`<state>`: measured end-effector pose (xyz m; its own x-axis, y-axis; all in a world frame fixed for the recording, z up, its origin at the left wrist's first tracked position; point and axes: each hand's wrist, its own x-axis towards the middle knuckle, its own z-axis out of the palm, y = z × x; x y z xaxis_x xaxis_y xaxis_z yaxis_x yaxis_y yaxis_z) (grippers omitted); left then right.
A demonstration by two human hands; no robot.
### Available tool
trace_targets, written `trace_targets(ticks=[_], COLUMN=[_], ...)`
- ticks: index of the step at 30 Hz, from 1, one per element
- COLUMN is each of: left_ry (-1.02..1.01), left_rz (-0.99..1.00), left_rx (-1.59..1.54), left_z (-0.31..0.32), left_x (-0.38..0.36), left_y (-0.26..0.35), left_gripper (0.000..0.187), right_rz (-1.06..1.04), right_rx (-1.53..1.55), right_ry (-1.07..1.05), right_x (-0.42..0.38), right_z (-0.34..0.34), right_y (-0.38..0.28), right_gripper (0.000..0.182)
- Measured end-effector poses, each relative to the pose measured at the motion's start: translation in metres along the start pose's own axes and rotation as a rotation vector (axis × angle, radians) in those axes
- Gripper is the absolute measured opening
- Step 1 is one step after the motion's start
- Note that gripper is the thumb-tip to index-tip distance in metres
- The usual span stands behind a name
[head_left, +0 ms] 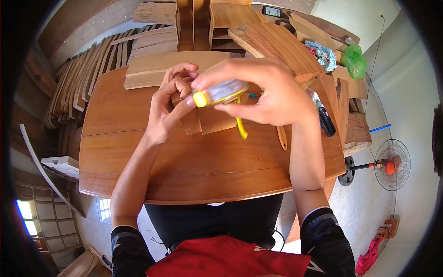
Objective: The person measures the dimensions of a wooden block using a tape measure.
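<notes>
A tape measure (227,91) with a grey body, yellow edges and a hanging yellow strap is held up over the table. My right hand (281,92) is closed around its body, thumb below and fingers above. At the yellow front end, my left hand (164,104) has its thumb against the case and its other fingers curled; the tape's end is hidden there. Beneath both hands lie small wooden pieces (217,122), partly covered. A wooden handle (282,138) pokes out below my right hand, and a black-and-white tool (326,121) lies beside that wrist.
The brown wooden table (207,171) spans the front. Behind my hands are a thick board (152,74) and stacked planks (286,48). A green plastic bag (355,62) sits at back right. Curved wooden slats (83,81) line the left; a fan (392,165) stands right.
</notes>
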<state>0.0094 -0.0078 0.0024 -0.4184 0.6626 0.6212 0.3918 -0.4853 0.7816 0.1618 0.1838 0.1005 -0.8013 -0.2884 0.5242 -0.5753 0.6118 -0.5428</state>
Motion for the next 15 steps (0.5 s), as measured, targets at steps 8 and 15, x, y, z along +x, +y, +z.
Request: trace_targets(ticks=[8,15], left_ry=[0.144,0.22], left_rz=[0.038,0.016], left_rx=[-0.088,-0.1], left_z=[0.01,0.013], left_x=[-0.006,-0.006], left_y=[-0.007,-0.004], left_gripper=[0.014,0.011], right_rz=[0.288,0.326], right_rx=[0.041,0.027], right_ry=[0.031,0.003], right_x=[-0.037,-0.045], right_z=[-0.07,-0.074], right_y=[0.004,0.008], right_gripper=[0.043,0.041])
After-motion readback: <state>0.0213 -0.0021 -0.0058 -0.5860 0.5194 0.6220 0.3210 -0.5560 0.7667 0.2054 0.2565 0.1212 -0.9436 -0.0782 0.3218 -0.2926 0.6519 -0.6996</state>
